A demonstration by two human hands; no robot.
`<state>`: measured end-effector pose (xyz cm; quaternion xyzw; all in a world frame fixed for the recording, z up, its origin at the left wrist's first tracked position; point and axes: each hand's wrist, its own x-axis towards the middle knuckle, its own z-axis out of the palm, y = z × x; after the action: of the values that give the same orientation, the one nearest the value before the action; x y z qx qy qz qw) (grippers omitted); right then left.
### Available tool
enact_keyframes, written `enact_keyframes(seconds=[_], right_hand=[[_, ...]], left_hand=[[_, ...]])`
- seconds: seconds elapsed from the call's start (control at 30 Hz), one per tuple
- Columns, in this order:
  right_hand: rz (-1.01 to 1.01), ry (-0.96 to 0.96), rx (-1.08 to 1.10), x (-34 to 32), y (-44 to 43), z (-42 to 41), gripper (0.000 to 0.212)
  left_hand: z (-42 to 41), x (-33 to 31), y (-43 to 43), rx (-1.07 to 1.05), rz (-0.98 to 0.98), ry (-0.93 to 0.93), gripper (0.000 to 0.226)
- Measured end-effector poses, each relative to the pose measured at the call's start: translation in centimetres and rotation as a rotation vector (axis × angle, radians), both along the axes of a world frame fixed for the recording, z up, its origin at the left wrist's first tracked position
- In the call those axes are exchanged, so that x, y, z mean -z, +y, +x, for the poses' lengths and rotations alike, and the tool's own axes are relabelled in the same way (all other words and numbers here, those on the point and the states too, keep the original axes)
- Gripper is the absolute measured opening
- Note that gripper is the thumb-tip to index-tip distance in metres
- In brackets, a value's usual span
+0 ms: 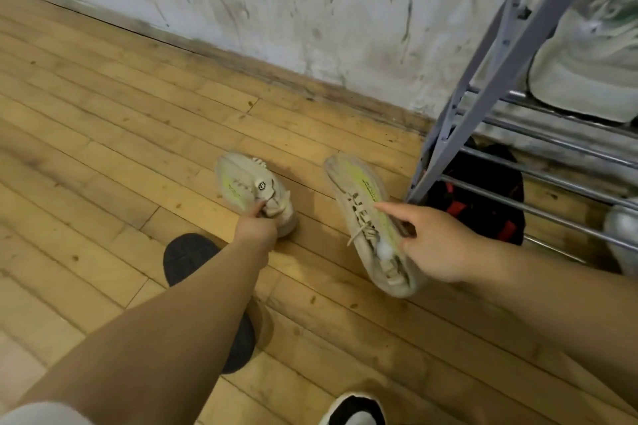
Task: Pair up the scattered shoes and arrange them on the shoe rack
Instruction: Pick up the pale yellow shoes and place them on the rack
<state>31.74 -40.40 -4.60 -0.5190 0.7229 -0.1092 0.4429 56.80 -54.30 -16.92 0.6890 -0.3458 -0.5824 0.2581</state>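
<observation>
Hands each gripping one beige sneaker above wood floor. Left hand (256, 225) pinches collar of left sneaker (253, 190), centre frame. Right hand (438, 245) clasps heel of right sneaker (366, 217), index finger extended along it, toe toward 11 o'clock. Shoe rack (500, 45) at 2 o'clock, pale shoes (587, 55) shelved; black shoe (188, 257) beneath left forearm.

We see two beige sneakers (257, 191) (371, 228) with neon yellow-green stripes left of the grey shoe rack (497, 55), whose lower rails hold a black-and-red shoe (483, 197); a black sole (188, 257) lies left.
</observation>
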Motion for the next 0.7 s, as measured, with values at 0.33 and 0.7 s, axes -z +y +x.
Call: enact_keyframes(seconds=[0.33, 0.7], right_hand=[[-0.021, -0.082, 0.139, -6.8, 8.5, -4.1, 0.069], [-0.120, -0.362, 0.658, -10.3, 18.8, -8.5, 0.074]], left_hand=[[0.8, -13.9, 13.7, 0.608, -0.083, 0.175, 0.063], [-4.1, -21.3, 19.7, 1.076, -0.262, 0.037, 0.060]])
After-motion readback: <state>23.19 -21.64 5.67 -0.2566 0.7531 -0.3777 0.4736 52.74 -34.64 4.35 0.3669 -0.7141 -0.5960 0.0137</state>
